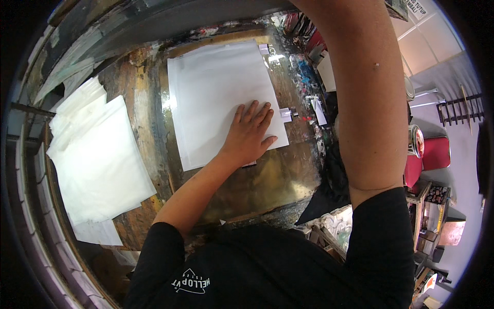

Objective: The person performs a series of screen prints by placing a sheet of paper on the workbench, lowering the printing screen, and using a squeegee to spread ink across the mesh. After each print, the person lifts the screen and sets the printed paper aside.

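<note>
My left hand [249, 131] rests palm down on a large white sheet [211, 87], fingers stretched and slightly spread, near the sheet's lower right part. Beneath the sheet is a glossy, brownish board [252, 193]. Small pale tabs [285, 115] stick out along the sheet's right edge. My right arm is raised across the upper right and runs off the top edge, so the right hand is out of sight.
A pile of white sheets [103, 159] lies on the left of the paint-stained wooden table [141, 72]. A dark panel [170, 23] spans the far side. Dark cloth [332, 188] bunches at the right. Beyond stand a can [415, 140] and a red chair [436, 153].
</note>
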The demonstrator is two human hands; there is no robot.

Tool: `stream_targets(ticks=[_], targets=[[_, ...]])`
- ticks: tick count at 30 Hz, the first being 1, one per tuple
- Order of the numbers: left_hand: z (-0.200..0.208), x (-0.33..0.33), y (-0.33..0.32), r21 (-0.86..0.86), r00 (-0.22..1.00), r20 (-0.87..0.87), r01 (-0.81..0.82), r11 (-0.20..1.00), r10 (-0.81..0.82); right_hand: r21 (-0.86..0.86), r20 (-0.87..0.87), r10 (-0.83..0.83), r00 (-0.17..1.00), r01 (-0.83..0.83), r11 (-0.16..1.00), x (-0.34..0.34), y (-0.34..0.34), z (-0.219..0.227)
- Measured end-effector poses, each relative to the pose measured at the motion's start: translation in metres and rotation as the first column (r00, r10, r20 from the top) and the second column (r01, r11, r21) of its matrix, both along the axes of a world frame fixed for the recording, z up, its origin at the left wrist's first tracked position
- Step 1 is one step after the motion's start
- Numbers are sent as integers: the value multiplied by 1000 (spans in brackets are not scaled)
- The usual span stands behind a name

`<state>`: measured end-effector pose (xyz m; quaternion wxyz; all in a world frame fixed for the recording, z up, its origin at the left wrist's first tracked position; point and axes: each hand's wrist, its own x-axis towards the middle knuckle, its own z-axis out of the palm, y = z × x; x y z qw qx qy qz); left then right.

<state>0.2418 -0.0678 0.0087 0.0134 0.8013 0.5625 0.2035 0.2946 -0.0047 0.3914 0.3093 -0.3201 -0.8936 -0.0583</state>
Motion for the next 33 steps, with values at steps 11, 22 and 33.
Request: stream_targets(ticks=[11,22,33], targets=[[108,-78,-49,-31,653,652,-484,875,384,-4,48,222,974,-222,975,10,14,-23],[63,-106,-218,-210,461,708,-586,782,535,-233,390,258,884,-176,956,33,3,-206],[15,-121,-230,-77,737,293,-617,783,610,147,288,-40,957,-3,989,-108,192,-314]])
